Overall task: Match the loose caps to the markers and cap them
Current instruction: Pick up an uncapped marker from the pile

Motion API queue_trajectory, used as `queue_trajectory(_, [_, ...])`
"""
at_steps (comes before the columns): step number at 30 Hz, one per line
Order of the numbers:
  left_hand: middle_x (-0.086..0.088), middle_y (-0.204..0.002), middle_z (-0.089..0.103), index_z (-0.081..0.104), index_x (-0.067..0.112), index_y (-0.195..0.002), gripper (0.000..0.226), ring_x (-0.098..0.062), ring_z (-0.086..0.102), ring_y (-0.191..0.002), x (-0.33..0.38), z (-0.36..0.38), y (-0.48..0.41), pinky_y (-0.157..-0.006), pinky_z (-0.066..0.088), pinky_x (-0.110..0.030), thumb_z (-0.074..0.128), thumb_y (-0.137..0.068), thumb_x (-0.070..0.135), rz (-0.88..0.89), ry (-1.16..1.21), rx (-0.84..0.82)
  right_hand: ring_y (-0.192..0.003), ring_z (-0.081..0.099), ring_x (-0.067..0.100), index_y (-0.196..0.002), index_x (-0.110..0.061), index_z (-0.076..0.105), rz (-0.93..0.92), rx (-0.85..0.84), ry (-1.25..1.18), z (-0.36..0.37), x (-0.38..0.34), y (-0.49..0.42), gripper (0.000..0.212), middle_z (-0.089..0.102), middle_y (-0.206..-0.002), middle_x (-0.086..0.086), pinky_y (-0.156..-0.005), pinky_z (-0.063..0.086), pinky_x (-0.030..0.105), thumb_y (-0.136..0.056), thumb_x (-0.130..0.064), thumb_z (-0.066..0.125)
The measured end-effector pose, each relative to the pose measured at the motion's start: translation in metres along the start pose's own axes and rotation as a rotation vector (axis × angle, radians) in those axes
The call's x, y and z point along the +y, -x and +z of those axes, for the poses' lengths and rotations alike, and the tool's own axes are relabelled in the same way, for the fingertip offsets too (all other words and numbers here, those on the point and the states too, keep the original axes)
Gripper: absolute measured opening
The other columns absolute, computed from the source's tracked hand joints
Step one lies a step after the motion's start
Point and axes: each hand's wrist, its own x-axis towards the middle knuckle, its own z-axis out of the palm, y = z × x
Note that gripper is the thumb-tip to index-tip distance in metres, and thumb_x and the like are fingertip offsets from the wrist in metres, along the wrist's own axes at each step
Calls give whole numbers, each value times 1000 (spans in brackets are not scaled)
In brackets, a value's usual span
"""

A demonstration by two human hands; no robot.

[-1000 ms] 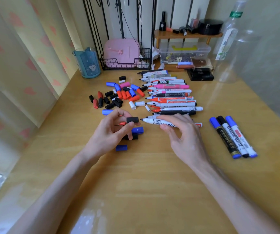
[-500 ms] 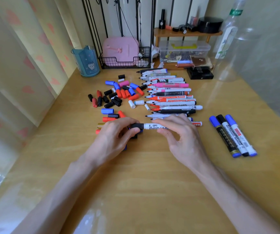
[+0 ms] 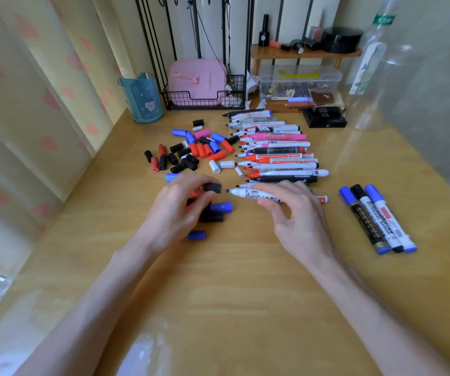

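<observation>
Left hand (image 3: 175, 213) pinches a black cap (image 3: 213, 188) between thumb and fingertips, while the right hand (image 3: 299, 215) is curled round the barrel of a white marker (image 3: 248, 194), whose bare dark tip points left at the cap; tip and cap sit level and just apart, not touching. Beneath the left hand lie a blue cap (image 3: 221, 207) and a second black cap (image 3: 213, 218), touching each other, with a small blue cap (image 3: 196, 235) alone just nearer; some red pieces are half hidden by the fingers. Farther off is a scatter of loose caps (image 3: 191, 154) in red, black, blue, white and pink, and right beside it a row of uncapped markers (image 3: 278, 153) lies side by side, tips to the left, reaching from the right hand's fingers toward the far edge. Three capped markers (image 3: 375, 218) lie pressed together well to the right, with a strip of bare worktop (image 3: 232, 280) between them and the right hand. Open wood spreads from the hands to the near edge, crossed only by the two forearms. A curtain (image 3: 28, 104) hangs along the left edge. Along the far edge stand a blue cup (image 3: 142, 99), a wire basket (image 3: 204, 100), a small wooden shelf (image 3: 305, 53) and a clear bottle (image 3: 375, 63).
</observation>
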Motion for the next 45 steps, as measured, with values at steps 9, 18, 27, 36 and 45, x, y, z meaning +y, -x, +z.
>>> queue_trajectory(9, [5, -119, 58, 74, 29, -125, 28, -23, 50, -115, -34, 13, -18, -102, 40, -38, 62, -100, 33, -68, -90, -16, -96, 58, 20, -120, -20, 76, 17, 29, 20, 2, 2, 2, 26, 70, -98, -10, -89, 46, 30, -96, -10, 72])
queue_trajectory(18, [16, -126, 57, 73, 38, -120, 29, -16, 46, -130, -30, 14, -12, -97, 34, -41, 53, -100, 31, -27, -148, -29, -99, 60, 20, -119, -21, 76, 30, 27, 21, 3, 6, 3, 25, 72, -101, -10, -90, 46, 30, -96, -11, 72])
queue_trajectory(27, [14, -106, 52, 75, 38, -89, 29, -13, 45, -112, -30, 1, 4, -85, 28, -30, 78, -75, 63, 67, -237, -124, -100, 60, 20, -119, -21, 76, 41, 10, 31, 1, 5, 3, 26, 72, -101, -9, -90, 43, 24, -96, -10, 72])
queue_trajectory(36, [20, -94, 67, 69, 28, -97, 22, -9, 64, -90, -9, -7, 5, -75, 48, -23, 74, -89, 48, 38, 51, -48, -97, 58, 20, -122, -25, 76, 18, -2, -25, -2, 3, 2, 28, 71, -98, -9, -91, 47, 32, -97, -12, 71])
queue_trajectory(45, [18, -84, 71, 70, 27, -98, 17, -10, 70, -82, -4, -8, 7, -70, 47, -15, 75, -91, 42, -44, 135, -24, -95, 58, 25, -117, -20, 78, -83, 59, -40, -5, -1, 2, 30, 72, -102, -8, -88, 49, 36, -93, -3, 73])
